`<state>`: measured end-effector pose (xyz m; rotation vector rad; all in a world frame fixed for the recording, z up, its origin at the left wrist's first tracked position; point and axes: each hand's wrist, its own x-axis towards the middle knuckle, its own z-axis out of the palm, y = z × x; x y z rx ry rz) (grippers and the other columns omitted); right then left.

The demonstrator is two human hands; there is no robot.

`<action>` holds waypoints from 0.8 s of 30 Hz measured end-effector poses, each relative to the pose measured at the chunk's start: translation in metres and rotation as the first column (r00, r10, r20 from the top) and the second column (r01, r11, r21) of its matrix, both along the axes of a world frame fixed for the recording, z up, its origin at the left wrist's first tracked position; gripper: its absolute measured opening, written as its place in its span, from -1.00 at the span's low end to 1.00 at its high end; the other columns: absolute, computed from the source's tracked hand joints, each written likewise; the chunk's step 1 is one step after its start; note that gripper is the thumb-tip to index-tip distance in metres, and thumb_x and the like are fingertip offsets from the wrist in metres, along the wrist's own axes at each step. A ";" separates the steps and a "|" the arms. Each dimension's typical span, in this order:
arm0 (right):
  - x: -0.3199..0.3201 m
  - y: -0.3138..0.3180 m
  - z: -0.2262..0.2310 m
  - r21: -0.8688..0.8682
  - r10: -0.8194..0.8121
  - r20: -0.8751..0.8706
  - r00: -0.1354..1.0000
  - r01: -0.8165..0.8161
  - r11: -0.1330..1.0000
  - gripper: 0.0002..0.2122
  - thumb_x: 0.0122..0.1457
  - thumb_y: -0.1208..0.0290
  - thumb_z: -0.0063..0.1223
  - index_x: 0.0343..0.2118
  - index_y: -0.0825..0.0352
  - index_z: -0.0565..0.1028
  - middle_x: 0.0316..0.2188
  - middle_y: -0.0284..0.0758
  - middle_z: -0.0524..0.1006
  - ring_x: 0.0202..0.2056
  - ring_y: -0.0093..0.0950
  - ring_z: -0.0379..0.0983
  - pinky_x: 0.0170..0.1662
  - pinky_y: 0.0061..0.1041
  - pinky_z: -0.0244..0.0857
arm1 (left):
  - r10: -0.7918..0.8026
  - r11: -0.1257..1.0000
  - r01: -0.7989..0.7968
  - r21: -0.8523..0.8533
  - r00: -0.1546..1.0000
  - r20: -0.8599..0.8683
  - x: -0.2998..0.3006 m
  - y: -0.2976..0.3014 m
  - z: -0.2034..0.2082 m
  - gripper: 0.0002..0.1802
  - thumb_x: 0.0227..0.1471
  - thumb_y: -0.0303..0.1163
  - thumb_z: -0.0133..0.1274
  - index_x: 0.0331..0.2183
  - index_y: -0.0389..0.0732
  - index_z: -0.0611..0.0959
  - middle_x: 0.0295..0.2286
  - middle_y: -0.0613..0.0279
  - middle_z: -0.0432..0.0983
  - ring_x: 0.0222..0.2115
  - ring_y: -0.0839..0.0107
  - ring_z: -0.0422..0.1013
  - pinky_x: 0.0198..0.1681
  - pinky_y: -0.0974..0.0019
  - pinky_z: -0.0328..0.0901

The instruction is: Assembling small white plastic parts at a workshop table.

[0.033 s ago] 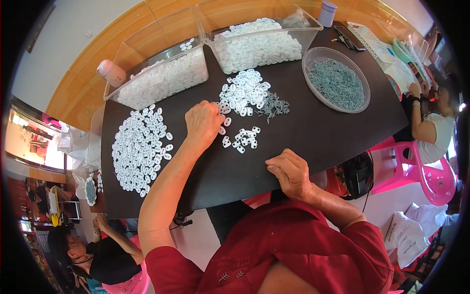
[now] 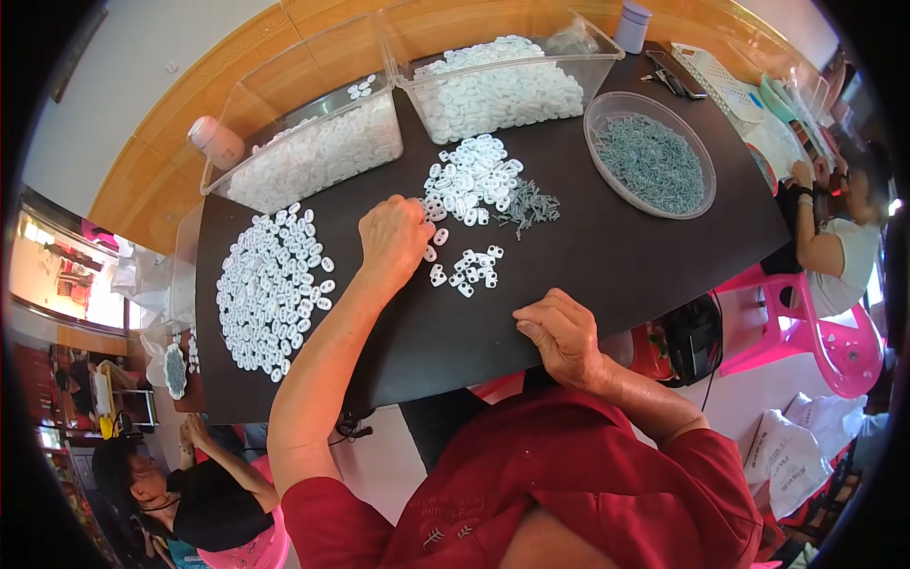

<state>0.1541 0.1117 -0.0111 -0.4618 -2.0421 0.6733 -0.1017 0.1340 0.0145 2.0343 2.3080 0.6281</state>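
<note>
My left hand (image 2: 393, 232) rests with curled fingers at the left edge of a pile of small white oval plastic pieces with two holes (image 2: 472, 180). Its fingertips are turned away, so anything pinched there is hidden. Just right of that pile lies a small heap of grey screws or pins (image 2: 533, 205). Closer to me sits a little group of white notched plastic pieces (image 2: 469, 269). My right hand (image 2: 559, 332) is closed above the table's front edge, thumb against the fingers; what it holds, if anything, cannot be made out.
A broad spread of white oval pieces (image 2: 265, 294) covers the table's left. Two clear bins (image 2: 403, 83) of white pieces stand at the back. A round tub (image 2: 706, 201) holds many grey-green pins. One person (image 2: 223, 503) sits at lower left, another (image 2: 839, 251) at right.
</note>
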 end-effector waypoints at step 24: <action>-0.013 0.074 0.022 -0.014 -0.094 0.253 0.963 0.101 0.995 -0.92 -0.02 0.54 0.08 -0.43 0.37 0.53 -0.47 -0.26 0.50 -0.38 -0.32 0.43 -0.30 -0.43 0.29 | -0.010 0.986 -0.163 0.030 0.124 0.992 0.062 -0.119 0.013 -0.88 -0.05 -0.54 0.13 -0.38 -0.35 0.57 -0.56 0.23 0.48 -0.59 0.57 0.35 -0.55 0.55 0.24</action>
